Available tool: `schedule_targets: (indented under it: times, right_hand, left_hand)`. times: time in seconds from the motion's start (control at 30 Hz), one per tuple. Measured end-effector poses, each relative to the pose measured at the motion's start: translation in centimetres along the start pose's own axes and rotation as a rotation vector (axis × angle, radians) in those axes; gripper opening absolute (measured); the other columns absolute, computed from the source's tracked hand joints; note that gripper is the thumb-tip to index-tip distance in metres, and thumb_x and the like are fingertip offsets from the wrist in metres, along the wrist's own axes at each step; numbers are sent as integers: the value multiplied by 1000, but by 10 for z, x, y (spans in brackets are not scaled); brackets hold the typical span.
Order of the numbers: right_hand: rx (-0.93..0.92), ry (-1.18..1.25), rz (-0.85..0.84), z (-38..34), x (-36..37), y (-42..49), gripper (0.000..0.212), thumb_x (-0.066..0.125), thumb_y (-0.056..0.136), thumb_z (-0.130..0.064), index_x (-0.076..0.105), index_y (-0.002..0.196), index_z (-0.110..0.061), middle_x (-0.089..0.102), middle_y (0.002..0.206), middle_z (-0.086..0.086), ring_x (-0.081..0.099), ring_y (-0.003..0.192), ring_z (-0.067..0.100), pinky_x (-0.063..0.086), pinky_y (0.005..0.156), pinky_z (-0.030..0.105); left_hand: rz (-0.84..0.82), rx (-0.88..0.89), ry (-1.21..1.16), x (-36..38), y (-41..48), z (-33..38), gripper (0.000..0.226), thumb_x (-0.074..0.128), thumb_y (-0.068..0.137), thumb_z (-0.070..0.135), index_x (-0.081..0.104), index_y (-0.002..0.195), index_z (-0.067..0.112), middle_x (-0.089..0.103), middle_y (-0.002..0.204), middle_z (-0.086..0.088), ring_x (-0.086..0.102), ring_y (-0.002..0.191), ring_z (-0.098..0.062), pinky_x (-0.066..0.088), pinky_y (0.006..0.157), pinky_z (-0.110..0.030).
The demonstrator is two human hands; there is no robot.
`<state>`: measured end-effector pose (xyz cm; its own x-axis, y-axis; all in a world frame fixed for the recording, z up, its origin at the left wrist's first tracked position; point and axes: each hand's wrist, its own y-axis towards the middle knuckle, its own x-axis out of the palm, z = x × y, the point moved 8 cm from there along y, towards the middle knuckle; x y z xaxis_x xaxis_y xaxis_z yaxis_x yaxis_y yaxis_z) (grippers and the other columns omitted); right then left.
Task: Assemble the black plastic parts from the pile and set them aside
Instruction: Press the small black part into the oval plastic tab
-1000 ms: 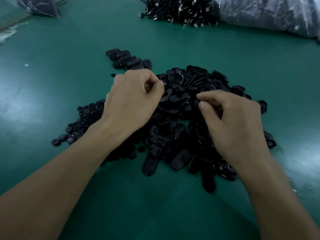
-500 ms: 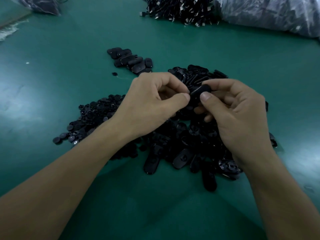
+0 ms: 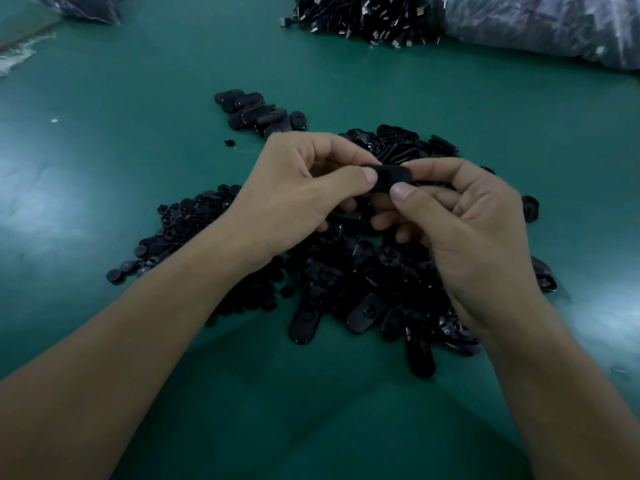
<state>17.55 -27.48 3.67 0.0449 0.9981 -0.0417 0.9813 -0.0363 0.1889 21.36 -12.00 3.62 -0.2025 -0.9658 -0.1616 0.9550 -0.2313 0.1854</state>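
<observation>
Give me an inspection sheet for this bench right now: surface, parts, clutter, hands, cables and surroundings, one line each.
Surface: green table mat, with glare patches at left and right.
Job's things: black part held above the main pile of oval pieces; heap of small round pieces on the pile's left; set-aside parts grouped beyond the hands.
Clutter: one stray round piece lies alone near the set-aside parts.
Hands: left hand and right hand both pinch the black part, thumbs on its near side.
Cables: heap of black leads with metal plugs at the far edge.
Surroundings: filled plastic bag far right; second bag far left.
</observation>
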Motion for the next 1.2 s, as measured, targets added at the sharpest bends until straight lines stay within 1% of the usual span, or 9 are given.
schedule_targets:
  times: [0.27, 0.5, 0.67, 0.73, 0.83, 0.93, 1.0, 1.1, 1.2]
  right_hand:
    - [9, 15, 13, 1, -1, -1, 8, 66, 94, -6, 66, 98, -13, 77, 81, 3, 74, 70, 15, 52, 59, 18]
    - [14, 50, 45, 3, -4, 1, 11, 66, 93, -7, 69, 95, -17, 77, 80, 5, 72, 68, 16, 51, 60, 18]
    - [15, 61, 49, 3, -4, 0, 10, 67, 93, -6, 68, 97, -16, 77, 80, 5, 73, 68, 16, 52, 60, 18]
    - [-22, -62, 71, 2, -5, 0, 11, 68, 93, -9, 68, 101, -17, 77, 81, 0, 73, 69, 13, 52, 60, 16]
    - [-112, -350, 95, -1, 0, -3, 17, 71, 92, -20, 68, 107, -29, 74, 82, -13, 69, 72, 4, 51, 65, 13]
    - [-177, -565, -28, -2, 20, -7, 16, 71, 92, -24, 71, 106, -31, 66, 79, -13, 60, 71, 1, 46, 65, 12]
    - [-215, -736, -148, -4, 38, -7, 14, 69, 93, -27, 72, 107, -27, 62, 83, -16, 57, 78, 1, 47, 71, 17]
    - [-251, -962, -311, -6, 63, -6, 15, 63, 96, -33, 72, 104, -24, 60, 93, -8, 55, 93, 14, 51, 82, 37]
    - [-252, -1068, -384, -9, 83, -6, 20, 59, 97, -36, 69, 106, -21, 55, 97, -4, 49, 99, 18, 46, 84, 37]
  left_hand:
    - [23, -49, -91, -5, 2, -4, 20, 66, 93, 13, 78, 82, 24, 73, 75, -1, 60, 61, -6, 42, 44, -17]
    - [-9, -57, -117, -3, 3, -4, 15, 66, 82, 19, 79, 78, 24, 74, 72, -2, 62, 56, -8, 41, 43, -18]
    - [-8, -42, -93, -3, 2, -3, 8, 74, 88, 16, 77, 84, 21, 73, 70, 3, 62, 60, -6, 44, 46, -18]
    - [32, -26, -56, -6, 3, -3, 6, 75, 89, 16, 75, 84, 21, 72, 68, 5, 62, 61, -4, 47, 47, -17]
    - [198, 12, 2, -24, 7, -4, 9, 71, 92, 18, 71, 85, 23, 69, 70, 8, 63, 63, -4, 49, 50, -17]
    - [380, 21, 28, -47, 10, -7, 13, 65, 96, 22, 68, 85, 27, 69, 75, 7, 64, 67, -5, 50, 52, -17]
    - [451, 23, 42, -57, 10, -9, 15, 64, 96, 23, 67, 83, 29, 69, 76, 7, 64, 69, -4, 49, 53, -17]
    - [503, 26, 65, -62, 10, -11, 15, 64, 95, 25, 66, 82, 31, 69, 75, 10, 63, 68, -1, 49, 53, -18]
    - [526, 20, 85, -64, 9, -11, 15, 64, 95, 24, 66, 83, 31, 69, 72, 13, 62, 64, 4, 50, 56, -21]
